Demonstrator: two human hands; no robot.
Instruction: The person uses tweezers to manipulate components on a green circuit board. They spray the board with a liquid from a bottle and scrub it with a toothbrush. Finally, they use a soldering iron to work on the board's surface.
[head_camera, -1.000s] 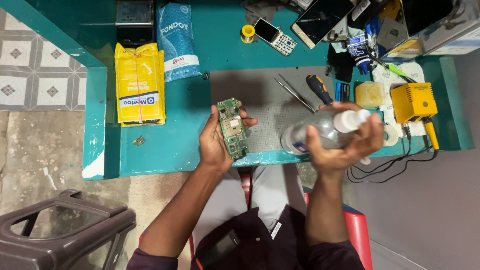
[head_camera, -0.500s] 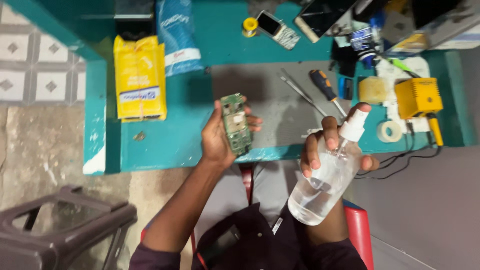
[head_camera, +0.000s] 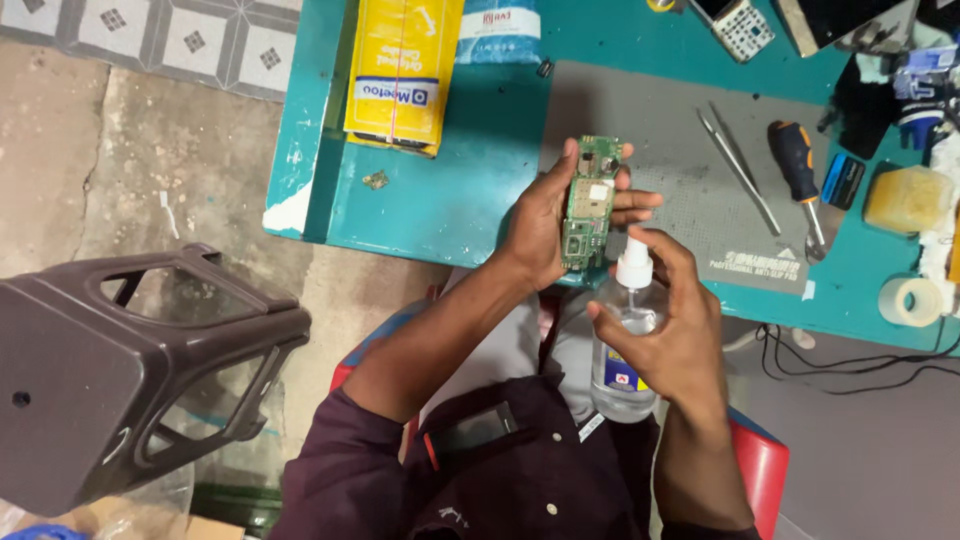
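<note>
Presently, a thin, rigid, fragile green circuit board (head_camera: 588, 205) is pinched edgewise in the left hand (head_camera: 540, 225) over the teal worktop's (head_camera: 450, 190) near edge; a clear plastic spray bottle (head_camera: 625, 340) is clasped by the right hand (head_camera: 675, 335).

A yellow bag (head_camera: 402, 72) is lying flat on the teal table (head_camera: 450, 190), near its left edge. It is long, with a white and blue label (head_camera: 395, 92) across it. Just beside it on the right, a blue bag (head_camera: 498, 25) is lying, with a white patch at its top end. A clear spray bottle (head_camera: 625, 350) is sitting in the right hand (head_camera: 668, 330), and a small label (head_camera: 622, 380) in yellow, red and blue is showing low on its side. A dark screen (head_camera: 835, 20) is lying at the table's far edge.
</note>
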